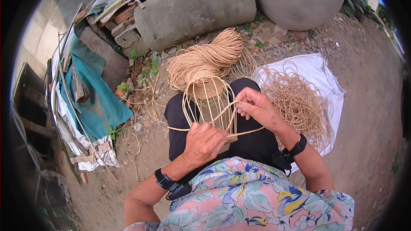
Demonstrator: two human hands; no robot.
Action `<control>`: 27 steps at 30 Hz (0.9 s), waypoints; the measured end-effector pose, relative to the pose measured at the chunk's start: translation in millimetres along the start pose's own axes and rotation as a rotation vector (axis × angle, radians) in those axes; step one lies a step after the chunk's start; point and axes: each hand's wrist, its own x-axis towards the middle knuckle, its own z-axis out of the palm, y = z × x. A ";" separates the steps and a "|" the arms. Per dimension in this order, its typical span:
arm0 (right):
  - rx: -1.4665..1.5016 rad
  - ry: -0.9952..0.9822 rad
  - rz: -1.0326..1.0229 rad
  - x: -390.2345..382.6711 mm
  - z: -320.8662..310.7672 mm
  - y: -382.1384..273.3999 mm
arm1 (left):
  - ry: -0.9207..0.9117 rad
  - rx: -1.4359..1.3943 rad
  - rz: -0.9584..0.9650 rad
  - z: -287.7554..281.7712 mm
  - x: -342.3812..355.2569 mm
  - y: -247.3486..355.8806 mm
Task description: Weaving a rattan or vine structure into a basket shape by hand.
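Pinching tan twisted cord (225,111) with right hand (253,106) and clasping near end of pale, open-ribbed basket frame (207,89) with left hand (204,143), extending just ahead of it; likely light, springy, kink-prone, so best held at that end.

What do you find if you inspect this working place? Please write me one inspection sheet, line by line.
Surface: bare earth; a white sheet lies at right.
Job's things: ribbed frame with a woven far end, between the knees of dark trousers; thick cord coil beyond; loose cord heap on the sheet.
Clutter: teal cloth and bricks at left.
Grips: right grip pinches a pale strand; left grip curls over the near ribs, its hold hidden.
Cables: nothing seen that is clearly a cable.
Surroundings: grey cylinder and grey rounded slab ahead.
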 end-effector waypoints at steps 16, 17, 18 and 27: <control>-0.561 0.126 -0.258 27.1 45.8 -7.5 | 0.040 -0.094 -0.121 -10.4 -15.5 0.3; -0.564 0.123 -0.259 21.1 45.7 -6.5 | 0.030 -0.086 -0.115 -11.0 -16.5 -0.5; -0.449 0.149 -0.236 12.4 44.5 -3.8 | 0.032 -0.091 -0.116 -12.1 -15.1 1.0; -0.427 -0.023 0.008 -40.6 24.0 5.6 | -0.083 -0.036 -0.123 -21.2 -7.0 3.4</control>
